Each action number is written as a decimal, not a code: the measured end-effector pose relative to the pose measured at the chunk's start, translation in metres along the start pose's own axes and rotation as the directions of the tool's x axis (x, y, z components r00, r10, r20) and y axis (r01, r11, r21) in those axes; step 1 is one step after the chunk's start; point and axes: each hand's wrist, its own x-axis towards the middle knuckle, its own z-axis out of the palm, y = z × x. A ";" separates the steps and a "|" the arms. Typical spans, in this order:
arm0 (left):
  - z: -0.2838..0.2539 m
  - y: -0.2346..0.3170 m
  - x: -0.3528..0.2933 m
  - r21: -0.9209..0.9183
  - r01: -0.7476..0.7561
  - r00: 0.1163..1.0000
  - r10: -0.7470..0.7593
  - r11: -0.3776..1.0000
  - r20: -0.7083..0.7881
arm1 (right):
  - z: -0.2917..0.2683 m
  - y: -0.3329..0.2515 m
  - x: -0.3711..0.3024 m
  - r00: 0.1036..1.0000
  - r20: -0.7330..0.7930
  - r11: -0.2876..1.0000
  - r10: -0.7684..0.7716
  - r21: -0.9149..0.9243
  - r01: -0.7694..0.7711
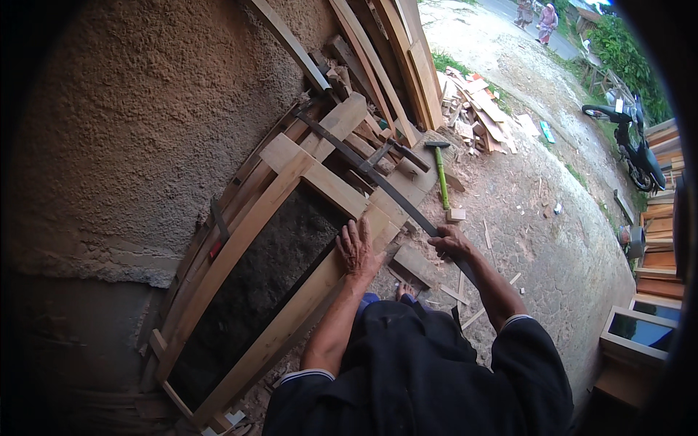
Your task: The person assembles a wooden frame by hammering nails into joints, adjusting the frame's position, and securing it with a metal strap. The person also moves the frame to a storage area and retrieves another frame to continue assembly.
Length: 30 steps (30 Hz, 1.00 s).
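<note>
A pale wooden frame [240, 298] with a dark panel or opening inside it lies in front of me on the left. Flat on its near rail, close to the corner joint, rests my left hand [357, 248], fingers apart and holding nothing. My right hand [450, 242] is wrapped round the lower end of a long dark metal bar clamp [392, 192]. The bar slants up and left, past the frame's end, and its far end reaches the timber by the wall. A short crosspiece with a jaw sits along the bar.
A green-handled hammer [442, 178] lies right of the clamp, with a small wood block [456, 215] below it. Long boards [396, 65] lean at the wall [167, 131]. Offcuts [480, 109] are heaped farther off. A motorcycle [632, 145] and people [547, 24] are in the distance.
</note>
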 end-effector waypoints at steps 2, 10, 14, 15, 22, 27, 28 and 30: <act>0.007 0.003 0.000 0.015 0.024 1.000 -0.024 1.000 -0.013 | -0.003 -0.004 -0.002 0.998 0.055 1.000 0.015 0.020 -0.016; 0.021 0.014 -0.012 0.033 -0.007 0.998 0.009 0.999 -0.069 | -0.013 -0.027 -0.013 0.998 0.068 0.999 -0.014 0.046 0.011; 0.027 0.020 -0.009 0.048 0.054 0.997 -0.051 0.997 -0.056 | -0.014 -0.030 -0.017 0.998 0.000 0.998 -0.061 -0.001 0.061; 0.028 0.021 -0.008 0.054 0.061 0.997 -0.059 0.997 -0.040 | -0.014 -0.030 -0.018 0.997 -0.019 0.997 -0.081 -0.010 0.081; 0.013 0.030 -0.015 0.025 0.078 0.994 -0.076 0.997 -0.079 | -0.004 -0.032 -0.022 0.967 -0.158 0.964 -0.200 -0.209 0.165; -0.005 0.034 -0.023 -0.316 -0.086 0.953 -0.015 0.945 -0.302 | 0.009 -0.027 -0.043 0.975 -0.151 0.969 -0.163 -0.211 0.129; -0.005 0.037 -0.021 -0.409 -0.101 0.949 -0.036 0.907 -0.313 | 0.010 -0.024 -0.048 0.967 -0.160 0.967 -0.198 -0.191 0.166; -0.005 0.044 -0.011 -0.613 -0.060 0.947 -0.150 0.788 -0.285 | 0.011 -0.017 -0.062 0.953 -0.172 0.953 -0.250 -0.219 0.210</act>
